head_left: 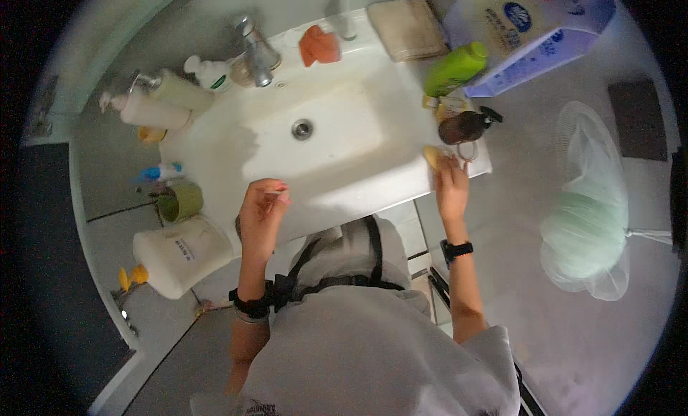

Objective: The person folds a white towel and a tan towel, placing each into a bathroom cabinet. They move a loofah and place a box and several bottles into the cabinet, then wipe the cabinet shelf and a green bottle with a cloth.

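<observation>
Over the front rim of the white sink (337, 176), my left hand (261, 214) hovers with its fingers loosely bent and apart; I see nothing in it. My right hand (451, 183) is at the sink's right front corner, fingers closed on the edge of a small yellow oval piece (431, 156), soap or sponge; I cannot tell which. Just beyond those fingers lie a pale ring-shaped band (467, 151) and a brown pump bottle (461, 127) with a black head. A green bottle (456, 68) leans farther back.
A chrome faucet (258, 50), an orange cloth (319, 45) and a folded beige towel (408, 27) line the back. Pump bottles (154, 111) crowd the left rim, above a green cup (180, 202) and a large white jug (183, 255). A mesh bath puff (584, 233) hangs at right.
</observation>
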### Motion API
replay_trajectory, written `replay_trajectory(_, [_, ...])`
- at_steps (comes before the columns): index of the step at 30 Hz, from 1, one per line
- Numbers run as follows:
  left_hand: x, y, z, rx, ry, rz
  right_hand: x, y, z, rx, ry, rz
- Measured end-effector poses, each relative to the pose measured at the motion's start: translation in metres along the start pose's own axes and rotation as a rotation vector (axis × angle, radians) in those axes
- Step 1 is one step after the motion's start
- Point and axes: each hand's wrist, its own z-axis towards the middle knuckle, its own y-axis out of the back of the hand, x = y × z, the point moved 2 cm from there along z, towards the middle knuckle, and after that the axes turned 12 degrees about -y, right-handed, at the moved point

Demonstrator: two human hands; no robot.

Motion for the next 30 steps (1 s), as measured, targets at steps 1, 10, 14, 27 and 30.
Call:
replay_trajectory(1, [0.001,0.009,-0.001,-0.027,-0.011,0.022,0.004,0.0,-0.003,0.005,-0.006,0.0])
replay_trajectory(10, [0.034,0.088,-0.058,-0.117,0.148,0.736,0.05,0.018,-0.004,-0.034,-0.008,0.262])
replay_trajectory(14, [0.077,0.093,-0.091,-0.012,0.218,0.917,0.092,0.007,0.007,0.044,0.104,0.536])
replay_trajectory(27, [0.142,0.112,-0.117,-0.064,0.286,1.01,0.15,0.001,0.012,0.238,0.128,0.725])
replay_trajectory(30, [0.12,0.101,-0.113,-0.264,0.203,0.783,0.16,0.002,0.011,0.283,0.151,0.737])
